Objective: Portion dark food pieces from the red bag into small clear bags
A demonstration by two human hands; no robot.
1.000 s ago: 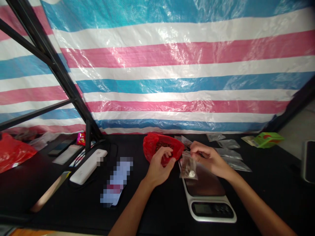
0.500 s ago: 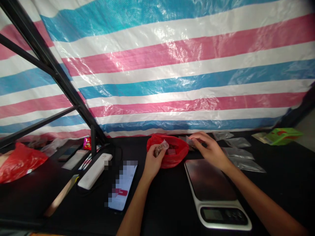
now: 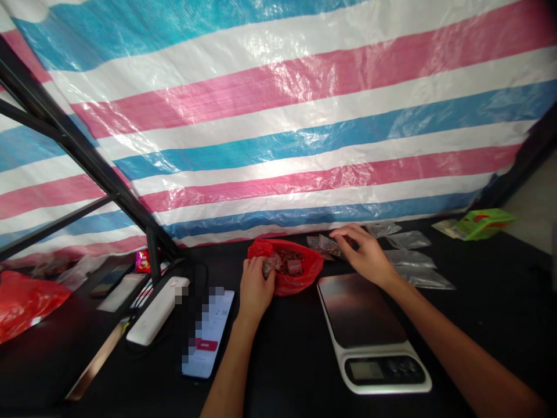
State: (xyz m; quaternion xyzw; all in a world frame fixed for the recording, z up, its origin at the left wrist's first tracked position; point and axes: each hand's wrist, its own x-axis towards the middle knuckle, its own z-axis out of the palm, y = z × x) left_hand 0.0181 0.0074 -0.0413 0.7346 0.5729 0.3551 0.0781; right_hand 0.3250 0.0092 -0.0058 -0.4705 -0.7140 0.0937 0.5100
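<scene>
My left hand [image 3: 257, 284] is closed around a small clear plastic cup [image 3: 270, 265], its fingers reaching over the left rim of a red plastic bag [image 3: 307, 278]. Inside that bag lie reddish-brown bits [image 3: 289, 255] and a small clear piece [image 3: 295, 267]. To the right, my right hand [image 3: 365, 255] hovers with fingers bent and a gap between thumb and forefinger. Just below its fingertips lies a small clear bag with brown contents [image 3: 331, 246], beside another such bag [image 3: 317, 245]. Whether the fingertips touch it is hard to see.
A kitchen scale [image 3: 363, 313] stands below my right hand. Several flat clear bags [image 3: 411, 257] and a green packet [image 3: 485, 224] lie to the right. On the left are a lit phone [image 3: 209, 334], a white power bank [image 3: 157, 310], a cable and another red bag [image 3: 28, 302].
My left hand has lowered the clear cup into the red bag, knuckles now upward. The small filled bag at my right fingertips now lies on the table. The view has shifted slightly.
</scene>
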